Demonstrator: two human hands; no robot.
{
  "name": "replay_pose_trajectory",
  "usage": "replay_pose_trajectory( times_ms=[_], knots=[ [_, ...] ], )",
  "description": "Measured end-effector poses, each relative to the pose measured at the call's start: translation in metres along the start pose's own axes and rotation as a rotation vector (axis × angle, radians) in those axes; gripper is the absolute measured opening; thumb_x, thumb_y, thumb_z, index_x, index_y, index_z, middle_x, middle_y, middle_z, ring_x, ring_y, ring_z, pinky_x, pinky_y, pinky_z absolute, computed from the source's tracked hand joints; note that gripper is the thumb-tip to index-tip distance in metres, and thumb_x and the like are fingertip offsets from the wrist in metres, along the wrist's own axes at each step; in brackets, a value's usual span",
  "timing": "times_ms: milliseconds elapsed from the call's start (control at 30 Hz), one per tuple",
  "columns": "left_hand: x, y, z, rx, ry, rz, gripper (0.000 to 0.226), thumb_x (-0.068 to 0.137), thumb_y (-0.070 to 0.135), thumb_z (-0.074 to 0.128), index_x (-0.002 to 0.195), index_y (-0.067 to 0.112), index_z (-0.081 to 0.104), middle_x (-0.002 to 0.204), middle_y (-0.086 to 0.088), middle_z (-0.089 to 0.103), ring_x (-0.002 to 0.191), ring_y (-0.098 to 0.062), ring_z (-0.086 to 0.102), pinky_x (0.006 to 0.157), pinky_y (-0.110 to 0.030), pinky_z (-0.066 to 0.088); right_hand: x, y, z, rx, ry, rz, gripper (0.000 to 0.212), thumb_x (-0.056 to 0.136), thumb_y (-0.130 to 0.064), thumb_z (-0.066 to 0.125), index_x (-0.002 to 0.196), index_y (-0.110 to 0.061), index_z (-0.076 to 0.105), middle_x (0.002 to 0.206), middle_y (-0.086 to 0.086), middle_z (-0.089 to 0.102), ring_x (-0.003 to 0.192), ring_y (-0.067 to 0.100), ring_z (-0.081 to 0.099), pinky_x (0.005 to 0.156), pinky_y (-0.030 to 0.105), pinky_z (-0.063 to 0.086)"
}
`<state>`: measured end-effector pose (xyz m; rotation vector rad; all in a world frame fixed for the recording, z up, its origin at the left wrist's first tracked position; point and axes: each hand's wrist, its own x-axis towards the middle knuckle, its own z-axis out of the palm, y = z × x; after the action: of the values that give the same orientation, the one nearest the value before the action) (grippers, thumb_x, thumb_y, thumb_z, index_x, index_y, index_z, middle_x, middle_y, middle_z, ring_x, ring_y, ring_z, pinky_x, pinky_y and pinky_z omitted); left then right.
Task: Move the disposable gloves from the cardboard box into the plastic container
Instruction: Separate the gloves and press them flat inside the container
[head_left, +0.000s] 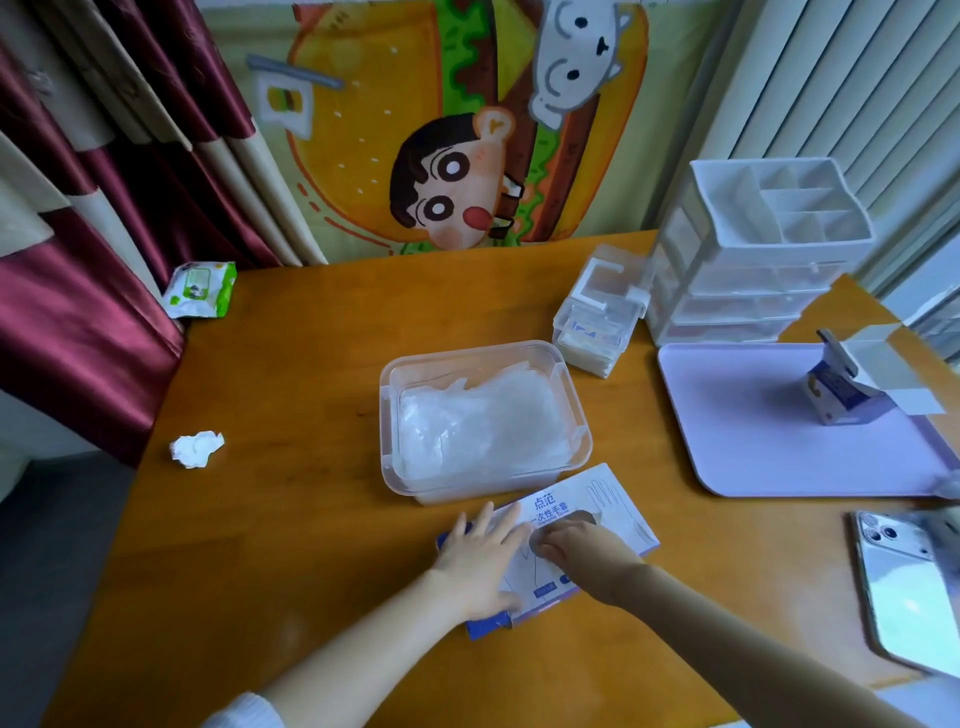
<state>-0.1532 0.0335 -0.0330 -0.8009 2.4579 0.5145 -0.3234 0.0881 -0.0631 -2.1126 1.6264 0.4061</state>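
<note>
The left hand (480, 558) lies flat on the cardboard glove box (597, 506), which sits on the wooden table (291, 374) touching a clear plastic container (387, 415) filled with disposable gloves (483, 423); the right hand (579, 553), fingers bent, rests at the box's opening.

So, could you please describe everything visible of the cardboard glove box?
The cardboard box is flat and white-topped with blue edges, blue print and glove outlines. It lies askew on the wooden table just before the plastic container. The left hand rests flat on it; the right hand touches its oval opening.
</note>
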Motion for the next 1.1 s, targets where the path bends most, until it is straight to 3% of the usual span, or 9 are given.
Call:
replay_pose_trajectory(
  times_ms=[67,200,300,367,500,667,933,1033,1100],
  knots=[
    [0.001,-0.001,0.001,-0.020,-0.008,0.006,0.087,0.090,0.051,0.056,0.154,0.024,0.003,0.161,0.001,-0.013,0.147,-0.032,-0.010,0.118,-0.051,0.003,0.003,-0.004,-0.003,0.144,0.029,0.132,0.015,0.093,-0.001,0.043,0.091,-0.015,0.049,0.091,0.008,0.054,0.084,0.022,0.047,0.071,0.027,0.039],
    [0.003,-0.001,0.004,-0.050,-0.008,0.008,0.088,0.088,0.050,0.059,0.154,0.027,0.005,0.160,0.004,-0.012,0.147,-0.032,-0.009,0.117,-0.050,0.005,0.007,-0.006,-0.009,0.513,0.141,0.365,0.034,0.079,-0.004,0.054,0.052,-0.016,0.037,0.059,0.003,0.035,0.058,0.021,0.027,0.051,0.027,0.022],
    [0.004,-0.003,0.001,-0.029,-0.004,-0.001,0.089,0.087,0.050,0.061,0.153,0.028,0.005,0.161,0.003,-0.011,0.147,-0.032,-0.007,0.117,-0.049,0.007,0.001,-0.008,-0.017,0.537,0.218,0.352,0.016,0.085,-0.004,0.055,0.081,-0.008,0.070,0.083,0.007,0.067,0.075,0.025,0.059,0.064,0.030,0.043],
    [0.005,-0.004,-0.001,-0.015,-0.005,-0.010,0.089,0.087,0.049,0.061,0.153,0.028,0.005,0.161,0.003,-0.011,0.147,-0.032,-0.006,0.118,-0.049,0.007,-0.006,-0.004,-0.025,0.575,0.351,0.319,0.018,0.089,-0.003,0.052,0.093,-0.008,0.069,0.093,0.003,0.067,0.083,0.017,0.059,0.073,0.027,0.046],
    [0.004,-0.001,-0.001,0.006,-0.009,-0.028,0.090,0.088,0.047,0.061,0.153,0.026,0.002,0.161,0.003,-0.012,0.147,-0.031,-0.006,0.119,-0.048,0.008,-0.027,0.011,-0.047,0.635,0.611,0.310,0.014,0.092,-0.003,0.052,0.088,-0.011,0.062,0.083,-0.006,0.058,0.074,0.011,0.053,0.063,0.014,0.040],
    [0.004,0.002,-0.002,-0.024,-0.020,-0.037,0.092,0.088,0.044,0.063,0.154,0.027,0.001,0.161,0.003,-0.012,0.147,-0.031,-0.007,0.119,-0.049,0.008,-0.047,0.031,-0.063,0.639,0.845,0.399,0.018,0.088,0.003,0.054,0.083,-0.013,0.052,0.085,0.001,0.056,0.074,0.017,0.050,0.063,0.012,0.037],
    [0.001,0.004,-0.007,0.010,-0.028,-0.013,0.087,0.090,0.043,0.061,0.153,0.022,0.005,0.161,0.000,-0.008,0.147,-0.032,-0.006,0.119,-0.048,0.003,-0.056,0.028,-0.111,0.765,1.170,0.397,0.010,0.097,-0.008,0.046,0.092,-0.015,0.050,0.087,0.000,0.055,0.073,0.005,0.049,0.064,0.006,0.038],
    [-0.006,0.007,-0.022,-0.017,-0.044,0.022,0.073,0.094,0.039,0.053,0.153,0.022,0.014,0.161,-0.003,0.007,0.147,-0.030,0.004,0.118,-0.043,0.005,-0.056,0.023,-0.126,0.787,1.162,0.356,0.009,0.097,-0.008,0.047,0.093,-0.016,0.050,0.084,-0.002,0.055,0.073,0.004,0.051,0.062,0.005,0.037],
    [-0.012,0.008,-0.042,-0.172,-0.007,0.020,0.054,0.097,0.038,0.049,0.146,0.022,0.033,0.150,-0.003,0.036,0.138,-0.025,0.032,0.113,-0.036,0.025,-0.057,0.019,-0.133,0.799,1.114,0.311,0.011,0.095,-0.005,0.049,0.092,-0.016,0.051,0.082,-0.006,0.056,0.074,0.002,0.052,0.062,0.005,0.039]
  ],
)
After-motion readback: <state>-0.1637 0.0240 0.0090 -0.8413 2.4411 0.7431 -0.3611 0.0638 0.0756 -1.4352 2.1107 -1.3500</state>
